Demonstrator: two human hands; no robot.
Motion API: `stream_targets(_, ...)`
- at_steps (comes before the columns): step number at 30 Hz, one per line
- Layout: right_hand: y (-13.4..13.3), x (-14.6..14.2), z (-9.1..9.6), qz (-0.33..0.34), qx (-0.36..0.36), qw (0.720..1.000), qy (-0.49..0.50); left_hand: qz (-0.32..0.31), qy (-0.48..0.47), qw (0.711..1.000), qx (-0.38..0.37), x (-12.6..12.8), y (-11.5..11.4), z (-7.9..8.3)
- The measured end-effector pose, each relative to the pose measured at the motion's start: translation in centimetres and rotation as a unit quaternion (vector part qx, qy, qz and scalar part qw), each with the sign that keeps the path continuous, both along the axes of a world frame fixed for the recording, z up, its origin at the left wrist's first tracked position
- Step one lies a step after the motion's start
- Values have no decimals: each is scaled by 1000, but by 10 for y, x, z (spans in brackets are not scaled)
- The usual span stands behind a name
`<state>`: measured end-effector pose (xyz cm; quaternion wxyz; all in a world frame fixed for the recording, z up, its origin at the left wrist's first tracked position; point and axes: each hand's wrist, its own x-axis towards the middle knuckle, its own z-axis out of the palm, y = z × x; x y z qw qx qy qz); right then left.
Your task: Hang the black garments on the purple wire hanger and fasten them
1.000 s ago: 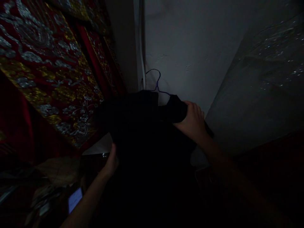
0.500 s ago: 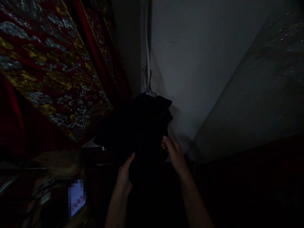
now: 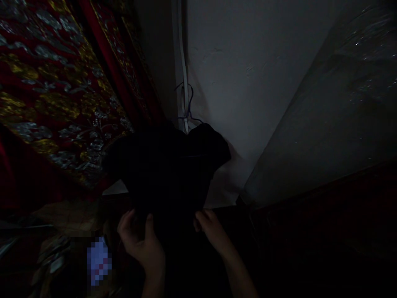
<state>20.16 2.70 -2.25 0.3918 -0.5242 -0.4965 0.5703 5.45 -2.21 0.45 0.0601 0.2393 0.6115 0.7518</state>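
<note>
A black short-sleeved garment [image 3: 173,165] hangs on a thin wire hanger [image 3: 190,105] in front of the pale wall. Its lower part merges into the dark. At the garment's lower left side is my left hand [image 3: 142,240], thumb and fingers apart with a gap between them. Whether it touches the cloth is hard to see. On the opposite side, my right hand [image 3: 209,227] has its fingers curled and closed at the garment's edge, seemingly pinching the cloth.
A white cable or strip [image 3: 182,54] runs down the wall [image 3: 242,82] by the hanger. To the left hangs a red cloth with gold and silver decoration [image 3: 62,103]. Below it are dim clutter and a lit, blurred-out screen [image 3: 98,260]. A greyish sheet [image 3: 325,124] covers the right wall.
The garment's top has spread out, so both short sleeves and the neck now show. My left hand has moved left and opened; my right hand has come down and left.
</note>
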Motion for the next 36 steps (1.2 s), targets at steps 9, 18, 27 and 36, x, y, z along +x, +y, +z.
stream_targets(9,-8,1,23,5,64,998,4,-368,-11,923,-111,39,4,-28)
stream_targets(18,18,19,53,52,91,994,27,-368,-1,923,-113,60,6,-15)
stream_targets(27,125,7,202,-24,225,969,99,-381,52,913,-137,64,25,-42)
stream_targets(36,90,-4,171,1,270,953,140,-336,252,907,39,19,82,112)
